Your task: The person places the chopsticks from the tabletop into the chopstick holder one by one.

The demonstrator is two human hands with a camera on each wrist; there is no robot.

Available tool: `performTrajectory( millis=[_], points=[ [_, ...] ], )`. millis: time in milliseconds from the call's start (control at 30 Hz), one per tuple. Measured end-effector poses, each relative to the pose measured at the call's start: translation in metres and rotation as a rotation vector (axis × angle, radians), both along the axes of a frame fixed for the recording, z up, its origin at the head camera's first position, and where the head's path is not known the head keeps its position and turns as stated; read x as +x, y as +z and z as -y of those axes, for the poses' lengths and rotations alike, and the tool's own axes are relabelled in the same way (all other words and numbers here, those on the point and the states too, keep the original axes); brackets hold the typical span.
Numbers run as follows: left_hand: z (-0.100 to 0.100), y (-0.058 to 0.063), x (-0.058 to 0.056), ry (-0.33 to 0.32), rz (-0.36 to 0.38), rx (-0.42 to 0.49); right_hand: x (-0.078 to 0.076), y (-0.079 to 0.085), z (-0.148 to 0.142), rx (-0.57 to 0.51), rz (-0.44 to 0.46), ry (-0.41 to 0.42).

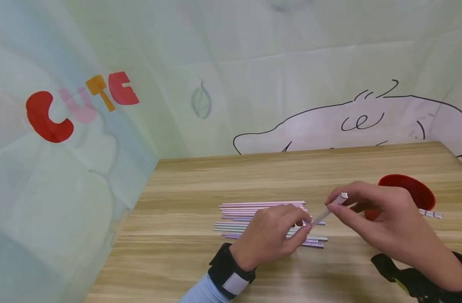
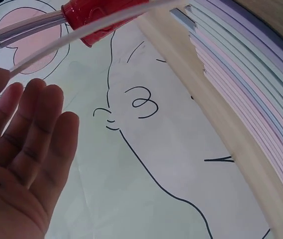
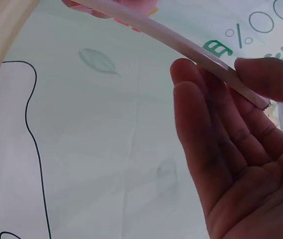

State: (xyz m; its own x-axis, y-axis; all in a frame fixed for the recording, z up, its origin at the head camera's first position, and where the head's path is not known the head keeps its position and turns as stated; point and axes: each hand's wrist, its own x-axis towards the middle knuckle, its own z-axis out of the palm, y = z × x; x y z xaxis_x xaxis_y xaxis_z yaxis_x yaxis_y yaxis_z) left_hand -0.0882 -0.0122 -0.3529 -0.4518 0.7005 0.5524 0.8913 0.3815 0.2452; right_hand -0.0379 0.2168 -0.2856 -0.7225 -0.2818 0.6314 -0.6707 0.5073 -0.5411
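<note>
- The right hand (image 1: 382, 214) pinches a slim pale stick (image 1: 321, 216) between thumb and fingertips near its speckled upper end; in the right wrist view its other fingers bend loosely, partly behind the stick.
- The left hand (image 1: 272, 231), towards 8 o'clock from the right, has thumb and forefinger closed on the stick's lower end, which those fingertips cover; its remaining fingers stand extended in the left wrist view.
- The held stick slants between the hands, roughly from 7 to 1 o'clock; whether it is solid or rolled is hard to tell.
- A row of pink, green, blue and purple sticks (image 1: 234, 227) lies on the wooden table (image 1: 170, 227) towards 9 o'clock from the held stick; the left hand hides much of its middle and lower part.
- At 3 o'clock from the held stick is a red cup (image 1: 416, 191), partly behind the right hand, its exact tilt unclear.
- Patterned sticks (image 1: 430, 213) protrude at the cup's 4 o'clock side, their other ends hidden.
</note>
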Motion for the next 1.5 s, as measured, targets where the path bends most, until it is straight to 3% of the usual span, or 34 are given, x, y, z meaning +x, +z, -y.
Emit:
performTrajectory(
  millis=[433,700,833,1033,1200,1333,1500],
  points=[
    [0.002,-0.006,0.001,0.04,-0.027,-0.079,0.004,0.004,-0.001,-0.031,-0.002,-0.05],
    [0.002,-0.009,-0.002,0.097,-0.095,-0.186,0.0,0.006,-0.005,-0.096,-0.171,-0.033],
    [0.003,-0.01,-0.003,0.112,-0.084,-0.223,-0.001,0.009,-0.006,-0.121,-0.222,-0.025],
    [0.003,-0.011,-0.004,0.17,-0.05,-0.352,0.002,0.007,-0.01,-0.155,-0.204,-0.087],
    [0.004,-0.016,-0.004,0.202,0.017,-0.465,-0.001,0.005,-0.012,-0.247,-0.237,-0.123],
    [0.006,-0.02,-0.005,0.226,0.027,-0.516,-0.005,0.004,-0.013,-0.331,-0.291,-0.124],
    [0.008,-0.022,-0.004,0.254,0.004,-0.564,-0.002,0.006,-0.018,-0.282,-0.26,-0.216]
  ],
)
